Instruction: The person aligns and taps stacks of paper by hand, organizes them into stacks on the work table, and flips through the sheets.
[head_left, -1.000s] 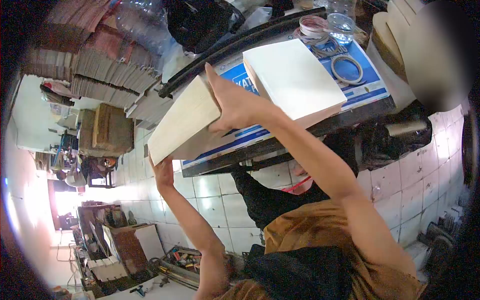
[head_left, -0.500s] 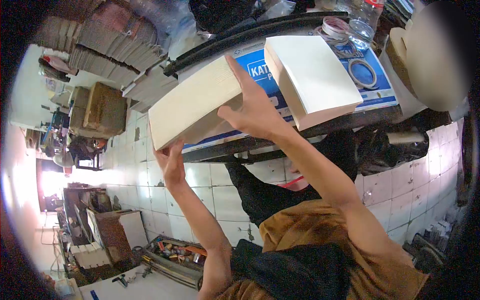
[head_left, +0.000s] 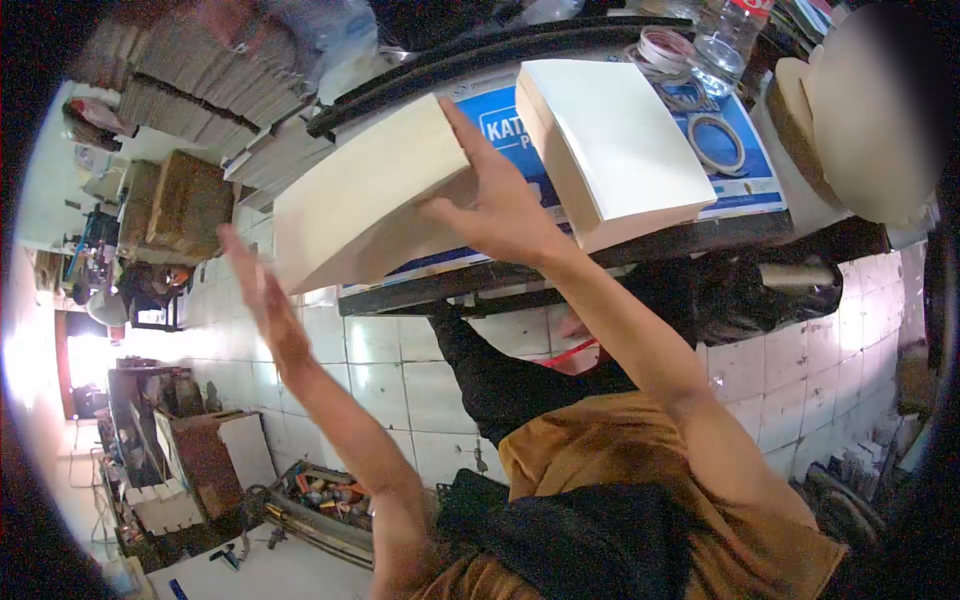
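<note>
A thick block of cream paper (head_left: 370, 185) lies slanted over the left part of the bench, its left end past the bench edge. My right hand (head_left: 500, 205) holds the block's right end, thumb beneath and fingers along the end face. Beside the block's left end, my left hand (head_left: 265, 305) is off the paper, fingers stretched out and somewhat blurred. A second thick paper block (head_left: 620, 135) with a white top rests to the right on a blue printed sheet (head_left: 755, 165).
A tape roll (head_left: 716, 144), more rolls (head_left: 665, 48) and a plastic bottle (head_left: 722, 50) are at the bench's right. Paper stacks (head_left: 190, 85) stand upper left. A tray of tools (head_left: 325, 500) and cardboard boxes (head_left: 185, 205) are at the left.
My left hand has let go of the block's left end and swung out to the left, fingers spreading. My right hand keeps its hold on the right end. The view has shifted slightly.
</note>
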